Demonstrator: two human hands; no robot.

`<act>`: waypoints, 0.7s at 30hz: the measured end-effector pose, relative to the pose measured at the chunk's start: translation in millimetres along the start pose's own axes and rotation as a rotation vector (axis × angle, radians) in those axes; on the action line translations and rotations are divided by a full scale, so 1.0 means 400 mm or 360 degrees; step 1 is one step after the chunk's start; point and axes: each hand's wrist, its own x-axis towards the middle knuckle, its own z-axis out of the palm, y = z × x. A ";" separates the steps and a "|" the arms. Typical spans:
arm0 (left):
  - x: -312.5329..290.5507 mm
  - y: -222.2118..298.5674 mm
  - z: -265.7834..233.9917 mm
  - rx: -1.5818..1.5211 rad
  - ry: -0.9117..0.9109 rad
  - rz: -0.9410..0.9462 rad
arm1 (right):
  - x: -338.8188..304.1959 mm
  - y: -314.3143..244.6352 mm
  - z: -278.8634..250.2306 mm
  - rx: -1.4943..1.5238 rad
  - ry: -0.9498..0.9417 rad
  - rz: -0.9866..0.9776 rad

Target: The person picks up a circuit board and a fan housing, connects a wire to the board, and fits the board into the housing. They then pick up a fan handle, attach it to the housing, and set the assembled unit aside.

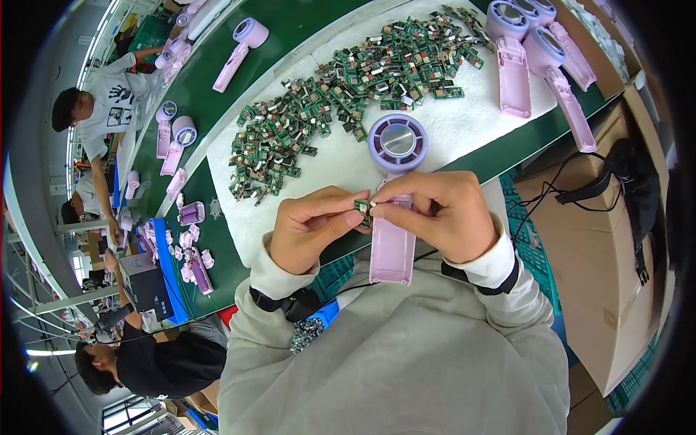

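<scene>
My left hand (310,225) pinches a small green circuit board (361,206) between thumb and forefinger. Close against it, the thumb and forefinger of my right hand (442,214) are pressed together on a tiny white piece, perhaps a plug, at the board's edge. Below both hands lies a handheld fan housing, with a round lilac head (398,142) and an open pink handle shell (392,255) pointing toward me. My right fingers cover part of its neck. Whether wires run from the white piece to the fan is hidden.
A large pile of green circuit boards (348,90) covers the white sheet (330,163). More fan housings (515,72) stand at the far right, beside a cardboard box (602,261). Pink shell parts (194,254) lie at the left; other people work beyond.
</scene>
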 end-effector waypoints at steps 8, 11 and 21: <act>0.000 0.001 0.005 0.0028 -0.0020 0.0007 | 0.002 0.003 -0.002 -0.0056 -0.0036 -0.0012; -0.004 -0.011 0.006 0.0090 0.0022 0.0093 | 0.001 0.003 0.000 -0.0055 -0.0016 -0.0013; -0.005 0.008 0.039 0.0263 0.0250 -0.0088 | 0.002 0.022 0.003 -0.0135 0.0038 -0.0399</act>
